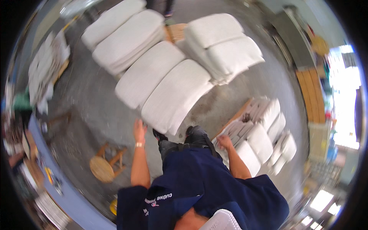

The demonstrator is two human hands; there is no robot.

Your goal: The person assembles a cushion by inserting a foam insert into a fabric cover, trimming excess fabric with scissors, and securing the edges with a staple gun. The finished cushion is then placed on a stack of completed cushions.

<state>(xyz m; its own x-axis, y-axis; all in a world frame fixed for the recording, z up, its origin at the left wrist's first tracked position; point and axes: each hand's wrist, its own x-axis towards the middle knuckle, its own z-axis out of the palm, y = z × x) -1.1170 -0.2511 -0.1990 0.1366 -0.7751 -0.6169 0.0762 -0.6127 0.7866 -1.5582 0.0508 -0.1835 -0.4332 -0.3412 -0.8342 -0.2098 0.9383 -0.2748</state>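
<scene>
My left hand (pixel 140 130), a band around its wrist, hangs beside the near corner of a stack of white padded cushions (pixel 178 92). Its fingers are a little apart and hold nothing. Lower on the right, my right hand (pixel 224 141) is loosely curled, with nothing visible in it. It overlaps the edge of a second pile of white cushions (pixel 257 142) in view, and I cannot tell whether it touches them. The large stack's pieces lie in rows, and a further group of white cushions (pixel 214 30) adjoins it at the back.
A round wooden stool (pixel 101 168) stands on the grey floor to my left. Beyond it runs a blue-edged workbench (pixel 73 203) with tools. Pale flat pieces (pixel 46 69) are piled at the far left. Wooden boards (pixel 310 96) and a grey cabinet (pixel 293 38) line the right side.
</scene>
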